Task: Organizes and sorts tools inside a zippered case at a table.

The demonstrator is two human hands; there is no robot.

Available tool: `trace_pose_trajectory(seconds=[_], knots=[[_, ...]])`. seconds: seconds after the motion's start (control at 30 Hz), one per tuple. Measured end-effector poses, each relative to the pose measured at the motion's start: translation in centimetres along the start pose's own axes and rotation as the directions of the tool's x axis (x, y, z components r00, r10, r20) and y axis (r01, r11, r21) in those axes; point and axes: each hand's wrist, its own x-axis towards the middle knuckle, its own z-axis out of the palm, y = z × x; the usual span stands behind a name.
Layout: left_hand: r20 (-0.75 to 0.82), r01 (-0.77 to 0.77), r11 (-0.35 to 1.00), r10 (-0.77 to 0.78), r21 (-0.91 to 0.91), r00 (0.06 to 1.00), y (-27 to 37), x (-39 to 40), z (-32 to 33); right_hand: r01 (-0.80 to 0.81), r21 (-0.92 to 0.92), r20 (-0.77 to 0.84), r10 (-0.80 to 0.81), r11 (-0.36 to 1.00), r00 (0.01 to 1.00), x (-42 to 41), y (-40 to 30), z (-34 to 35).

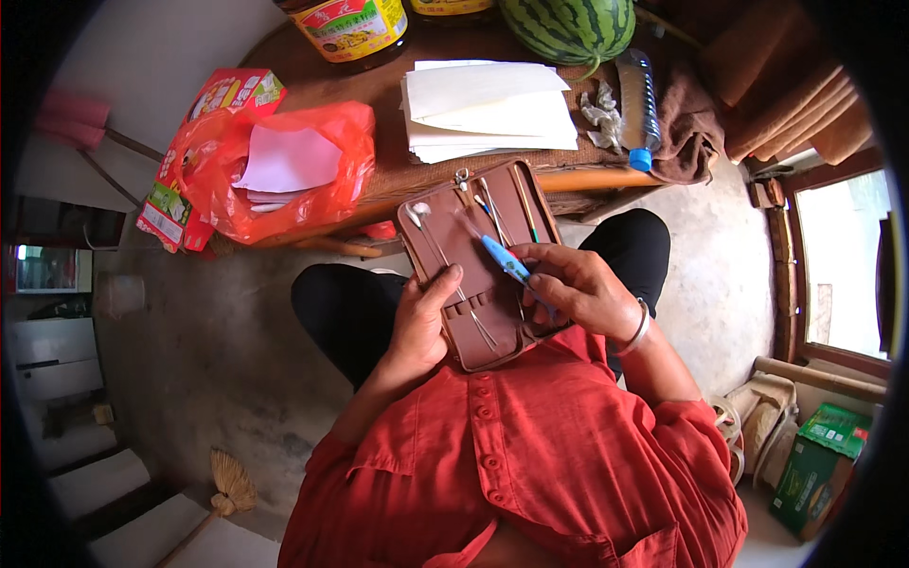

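Note:
My left hand (pixel 419 319) grips the left edge of an open brown zip case (pixel 472 348), its thumb lying over the inside. The case is tilted above my lap and holds several slim tools in slots. A tool with a fluffy white tip (pixel 422 209) lies along its left side, and a thin stick with a green part (pixel 534 233) is at the right. Between the thumb and fingers of my right hand (pixel 586 287) is a blue-handled tool (pixel 505 257), held over the case. Its far end is blurred, so its kind is unclear.
Ahead is a table with a paper stack (pixel 490 106), a red plastic bag (pixel 348 142), a watermelon (pixel 568 28), an oil bottle (pixel 351 32), a clear bottle with a blue cap (pixel 639 106) and a brown cloth (pixel 685 128). A broom (pixel 231 483) is at lower left, a green box (pixel 817 461) at right.

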Motion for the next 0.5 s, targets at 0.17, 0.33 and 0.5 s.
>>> trace_pose_trajectory(seconds=[0.17,0.33,0.5], knots=[[0.023,-0.008,1.000,0.008,-0.005,1.000,0.14,-0.21,0.55,0.151,-0.307,-0.025,-0.166,0.940,0.986,0.08,0.31,-0.26],[0.005,-0.026,1.000,0.026,0.002,1.000,0.16,-0.35,0.55,0.145,-0.367,-0.072,-0.184,0.919,0.980,0.17,0.41,-0.16],[-0.004,-0.015,1.000,0.015,-0.004,1.000,0.31,-0.59,0.53,0.142,-0.397,-0.066,-0.182,0.907,0.981,0.48,0.57,-0.37]])
